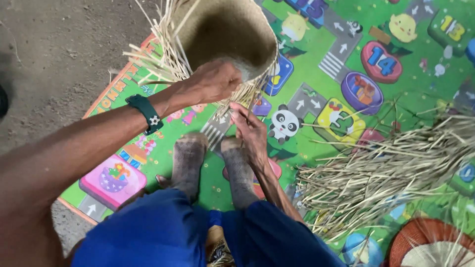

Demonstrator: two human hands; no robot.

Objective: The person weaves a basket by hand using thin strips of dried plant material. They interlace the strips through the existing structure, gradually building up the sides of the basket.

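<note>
The person sits on a bright printed play mat [316,64], legs stretched forward, both feet [213,163] resting on it. A half-woven straw basket [227,29] stands just beyond the feet, mouth tilted toward the camera, loose unwoven strands [153,54] fanning from its left rim.

The left hand [213,81] lies across the near rim of the basket, fingers curled over the edge and closed on the woven wall; the fingertips are hidden inside, so the exact grip cannot be told. A dark green watch [146,112] sits on that wrist. The right hand [250,131] is just below the rim, fingers drawn together and pinching loose strands that hang from the basket's lower edge.

A heap of cut straw [386,173] lies to the right, apart from the basket, within the right arm's reach. A round red-rimmed woven piece [430,242] shows at the lower right corner. Bare ground [54,49] lies left of the mat.

Judgement: the step in hand appears to be working strands into the rim. To do it well, the left hand should keep the rim steady and taut while the right draws each strand snug and flat against its neighbour, without twisting. Uneven tension would likely leave gaps or a wavy edge.
</note>
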